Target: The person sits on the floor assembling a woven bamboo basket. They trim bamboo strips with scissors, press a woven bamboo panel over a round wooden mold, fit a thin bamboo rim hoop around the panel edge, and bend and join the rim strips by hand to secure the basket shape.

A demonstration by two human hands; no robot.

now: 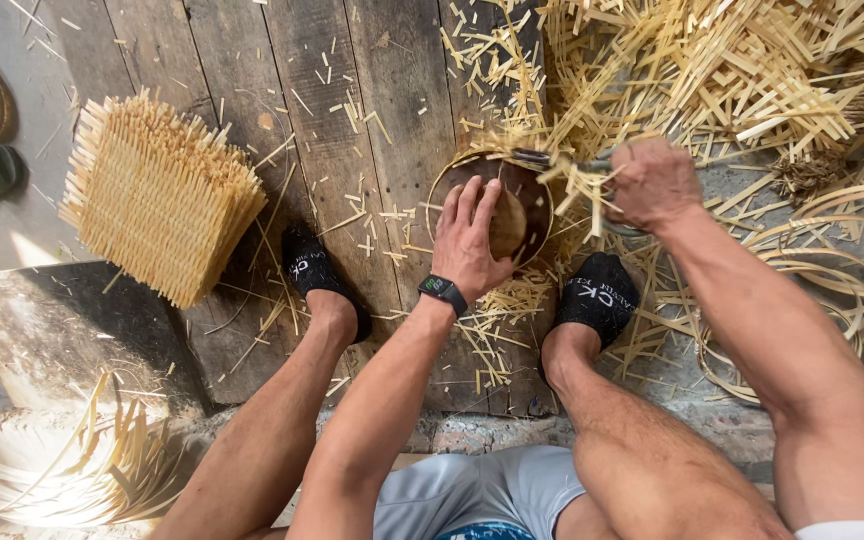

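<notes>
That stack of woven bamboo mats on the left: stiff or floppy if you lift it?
The woven mat stack probably lifts fairly stiff: many flat layers lie squarely together. Likely light for its bulk, being thin strips. Its loose strip ends stick out at the edges, so it may snag or shed.

Floor planks (352, 120): weathered grey-brown wood, rough, matt, cracked grain. Round basket (492, 215) under left hand (472, 240): thin pale bamboo rim, darker smooth wood-looking base inside. Tool (552, 160) in right hand (652, 185): dark metal, dull. Stack of woven mats (157, 195) at 9 o'clock: dry straw-coloured bamboo strip, matt, frayed edges. Offcut pile (712, 70) at 1 o'clock: same split bamboo, splintery. Socks (597, 300): black knit cloth. Watch (442, 292): glossy screen, matt dark strap.
</notes>
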